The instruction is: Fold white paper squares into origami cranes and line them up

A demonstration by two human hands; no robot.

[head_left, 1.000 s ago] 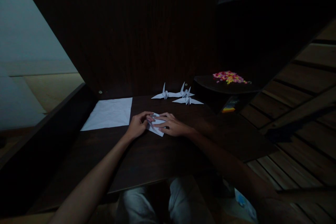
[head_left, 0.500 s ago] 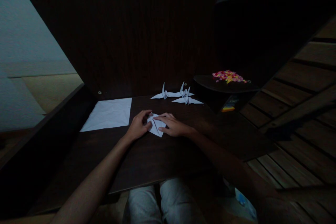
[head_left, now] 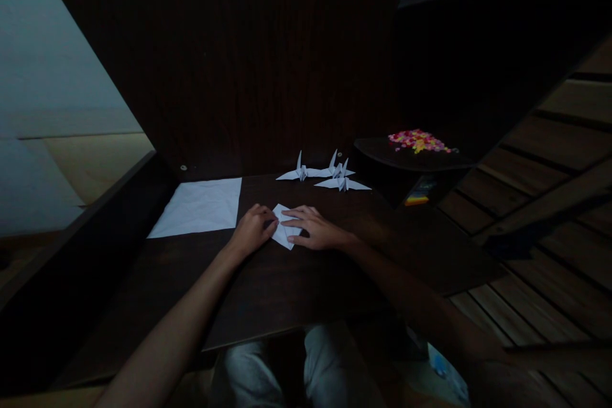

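Note:
A small white folded paper (head_left: 284,237) lies on the dark desk between my hands. My left hand (head_left: 255,227) is closed at its left corner, with thumb and fingertips pinched on that edge. My right hand (head_left: 315,228) rests over the right side of the paper, fingers stretched out and spread, pressing it flat. Part of the paper is hidden under those fingers. Beyond my hands, three white origami cranes (head_left: 343,184) stand close together with pointed wings and raised tips.
A larger white sheet (head_left: 198,207) lies flat at the left. At the right, a low dark shelf (head_left: 377,156) bears a pile of small colourful pieces (head_left: 418,139). A tall dark panel (head_left: 268,64) rises behind the desk, and a side board (head_left: 95,236) bounds its left.
My left hand's fingers have drawn in to a pinch at the paper's left corner. My right fingers have spread further over the paper. The knees below have moved apart.

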